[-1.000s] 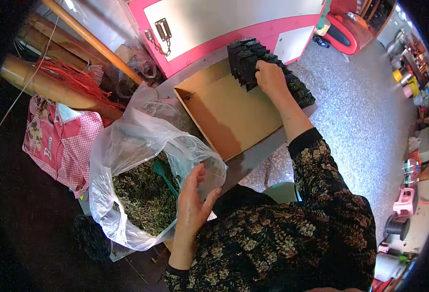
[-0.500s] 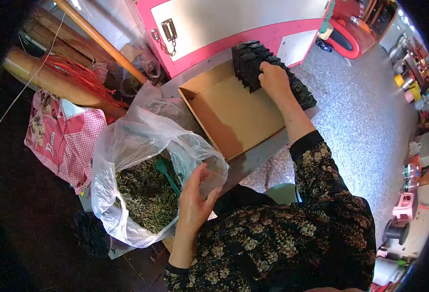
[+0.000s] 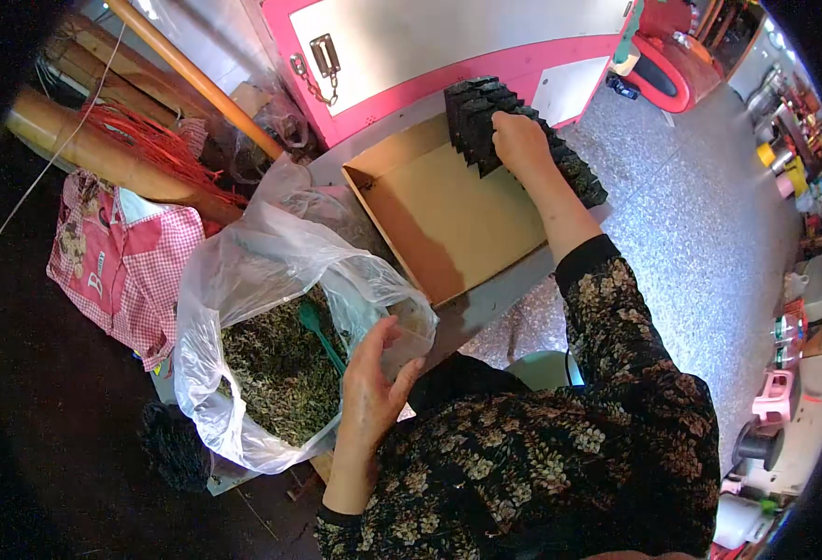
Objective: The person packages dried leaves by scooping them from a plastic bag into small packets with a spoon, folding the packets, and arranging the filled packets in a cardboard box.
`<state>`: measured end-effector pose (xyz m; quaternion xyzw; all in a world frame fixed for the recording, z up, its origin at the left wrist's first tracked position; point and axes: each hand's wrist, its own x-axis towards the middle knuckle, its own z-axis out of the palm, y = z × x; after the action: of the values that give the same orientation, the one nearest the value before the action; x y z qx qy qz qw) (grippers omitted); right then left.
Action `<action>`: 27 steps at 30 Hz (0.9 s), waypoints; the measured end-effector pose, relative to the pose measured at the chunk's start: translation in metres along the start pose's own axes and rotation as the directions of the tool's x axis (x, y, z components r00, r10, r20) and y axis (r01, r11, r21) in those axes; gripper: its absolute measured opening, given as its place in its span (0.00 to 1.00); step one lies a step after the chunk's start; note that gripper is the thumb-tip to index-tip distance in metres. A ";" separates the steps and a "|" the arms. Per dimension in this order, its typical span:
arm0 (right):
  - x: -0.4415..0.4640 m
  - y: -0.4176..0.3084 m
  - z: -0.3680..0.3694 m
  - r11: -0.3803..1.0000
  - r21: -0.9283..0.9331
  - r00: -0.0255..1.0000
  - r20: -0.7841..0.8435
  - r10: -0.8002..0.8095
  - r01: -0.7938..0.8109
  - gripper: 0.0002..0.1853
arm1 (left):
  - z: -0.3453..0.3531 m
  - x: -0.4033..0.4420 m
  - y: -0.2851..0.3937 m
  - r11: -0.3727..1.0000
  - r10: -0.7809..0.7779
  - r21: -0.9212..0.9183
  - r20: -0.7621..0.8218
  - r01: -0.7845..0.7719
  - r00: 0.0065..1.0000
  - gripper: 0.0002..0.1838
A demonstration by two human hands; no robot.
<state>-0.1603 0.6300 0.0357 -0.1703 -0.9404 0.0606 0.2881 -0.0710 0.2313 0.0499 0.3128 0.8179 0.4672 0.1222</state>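
My right hand [image 3: 523,149] is closed in a pinch at a black pouch [image 3: 481,126], one of several packed in rows at the far right side of a shallow cardboard box [image 3: 411,266]. My fingertips are partly hidden from above. Near the box's front corner, my left hand [image 3: 373,378] has its thumb and fingers apart and holds nothing. It hovers beside the rim of a clear plastic bag [image 3: 201,373]; whether it touches the plastic I cannot tell. Dried, chopped plant material [image 3: 280,383] fills the bag, and a green plastic scoop [image 3: 322,336] rests on top of it.
A pink-and-white cabinet [image 3: 448,47] with a latch and chain stands behind the box. Bamboo poles [image 3: 103,154], red strands [image 3: 154,140] and a checked pink cloth [image 3: 131,271] are at the left. A pink stool [image 3: 773,394] stands on the speckled floor at right.
My right hand has shifted very slightly left and up along the black pouches. My left hand, the bag and the box look the same.
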 end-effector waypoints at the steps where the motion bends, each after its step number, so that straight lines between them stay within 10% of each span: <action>1: 0.000 -0.001 0.000 1.000 0.008 1.000 -0.007 -0.008 0.008 0.04 | 0.000 0.000 -0.001 1.000 0.005 0.004 0.002 -0.005 1.000 0.32; 27: -0.010 -0.016 -0.027 0.996 -0.068 0.996 0.063 0.057 -0.053 0.08 | -0.001 -0.002 -0.003 0.999 0.013 0.034 0.001 -0.013 1.000 0.29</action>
<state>-0.1417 0.6119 0.0565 -0.2035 -0.9457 0.0428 0.2499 -0.0711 0.2291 0.0479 0.3203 0.8238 0.4536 0.1143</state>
